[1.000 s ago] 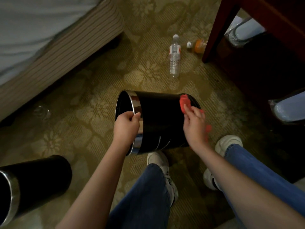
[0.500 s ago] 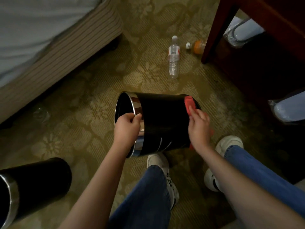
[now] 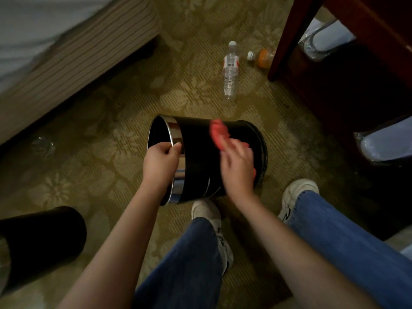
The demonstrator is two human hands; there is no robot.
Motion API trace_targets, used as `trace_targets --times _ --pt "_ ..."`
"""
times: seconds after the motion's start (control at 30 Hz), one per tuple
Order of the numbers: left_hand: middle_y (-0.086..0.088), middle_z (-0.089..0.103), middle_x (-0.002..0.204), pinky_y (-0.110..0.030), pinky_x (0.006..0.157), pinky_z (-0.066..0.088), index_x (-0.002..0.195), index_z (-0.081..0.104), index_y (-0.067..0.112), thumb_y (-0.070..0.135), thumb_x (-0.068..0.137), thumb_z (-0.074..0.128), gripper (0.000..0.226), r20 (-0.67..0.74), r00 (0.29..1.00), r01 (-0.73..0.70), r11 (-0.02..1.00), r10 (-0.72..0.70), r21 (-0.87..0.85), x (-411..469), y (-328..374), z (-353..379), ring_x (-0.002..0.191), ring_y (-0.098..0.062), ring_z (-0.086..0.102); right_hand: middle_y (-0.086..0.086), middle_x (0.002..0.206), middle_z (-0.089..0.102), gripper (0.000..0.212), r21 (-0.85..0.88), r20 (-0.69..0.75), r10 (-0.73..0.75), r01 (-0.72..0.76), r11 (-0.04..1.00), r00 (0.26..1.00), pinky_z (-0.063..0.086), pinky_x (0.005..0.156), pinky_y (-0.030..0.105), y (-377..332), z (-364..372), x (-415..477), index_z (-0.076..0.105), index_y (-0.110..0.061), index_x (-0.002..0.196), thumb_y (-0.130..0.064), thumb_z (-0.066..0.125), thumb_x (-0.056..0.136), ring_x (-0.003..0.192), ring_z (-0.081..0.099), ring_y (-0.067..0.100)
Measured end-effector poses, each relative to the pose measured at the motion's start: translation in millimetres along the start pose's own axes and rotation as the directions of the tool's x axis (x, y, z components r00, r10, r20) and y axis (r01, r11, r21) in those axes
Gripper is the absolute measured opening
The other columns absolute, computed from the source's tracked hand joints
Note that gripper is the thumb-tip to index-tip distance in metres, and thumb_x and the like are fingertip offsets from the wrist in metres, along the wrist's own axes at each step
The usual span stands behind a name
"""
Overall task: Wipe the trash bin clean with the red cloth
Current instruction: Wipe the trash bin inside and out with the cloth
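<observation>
So you've got the black trash bin [image 3: 200,157] tipped on its side, dead center of the view, mouth pointing to 9 o'clock, held up over the patterned carpet [image 3: 111,134] just above your sneakers. Your left hand [image 3: 161,162] is clamped on the shiny chrome rim [image 3: 176,134], thumb on the outside and fingers curled over the lip. Your right hand [image 3: 237,167] is pressing the red cloth [image 3: 219,132] flat against the bin's black side; the hand's blurred, fingers spread over the cloth, and the cloth sticks out toward 12 o'clock past your fingertips. Up at 12 to 1 o'clock a clear water bottle [image 3: 230,72] lies on the carpet, with an orange drink bottle [image 3: 263,58] just beside it by the wooden furniture leg [image 3: 287,39]. A second black bin [image 3: 42,239] lies at 8 o'clock.
</observation>
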State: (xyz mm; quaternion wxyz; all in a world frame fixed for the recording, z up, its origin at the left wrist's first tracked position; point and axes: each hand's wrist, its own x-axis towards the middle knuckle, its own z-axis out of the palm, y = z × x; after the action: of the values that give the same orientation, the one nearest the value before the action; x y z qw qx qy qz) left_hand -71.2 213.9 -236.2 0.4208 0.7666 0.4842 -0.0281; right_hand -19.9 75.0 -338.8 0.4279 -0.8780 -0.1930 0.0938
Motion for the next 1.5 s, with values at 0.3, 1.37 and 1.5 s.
trace_targets --times 0.3,1.37,1.5 --pt "-0.025 0.065 0.079 -0.048 0.074 0.052 0.087 0.066 0.000 0.028 0.095 0.051 0.033 0.023 1.000 0.009 1.000 -0.008 -0.024 2 18 12 0.070 -0.034 0.060 0.006 0.125 0.055 0.045 -0.090 -0.003 0.075 -0.075 0.993 0.997 0.043 0.093 0.041 -8 -8 2 0.049 -0.018 0.136 -0.020 0.041 0.092 0.111 0.048 0.029" --pt "-0.022 0.069 0.088 -0.054 0.082 0.053 0.086 0.069 0.009 0.031 0.094 0.052 0.029 0.036 0.996 0.086 0.993 -0.083 -0.076 5 7 -4 0.086 -0.042 0.064 0.006 0.118 0.054 0.045 -0.060 0.022 0.115 -0.113 0.992 0.993 0.047 0.083 0.036 27 -14 10 0.051 -0.025 0.134 -0.008 0.053 0.092 0.103 0.052 0.027" --pt "-0.027 0.066 0.085 -0.055 0.081 0.052 0.087 0.066 -0.001 0.031 0.093 0.053 0.036 0.028 0.998 0.053 0.997 -0.051 -0.063 3 18 8 0.082 -0.041 0.064 0.006 0.118 0.054 0.042 -0.110 -0.004 0.164 -0.163 0.980 0.986 0.045 0.084 0.035 26 -19 12 0.054 -0.018 0.132 -0.009 0.053 0.092 0.103 0.052 0.028"
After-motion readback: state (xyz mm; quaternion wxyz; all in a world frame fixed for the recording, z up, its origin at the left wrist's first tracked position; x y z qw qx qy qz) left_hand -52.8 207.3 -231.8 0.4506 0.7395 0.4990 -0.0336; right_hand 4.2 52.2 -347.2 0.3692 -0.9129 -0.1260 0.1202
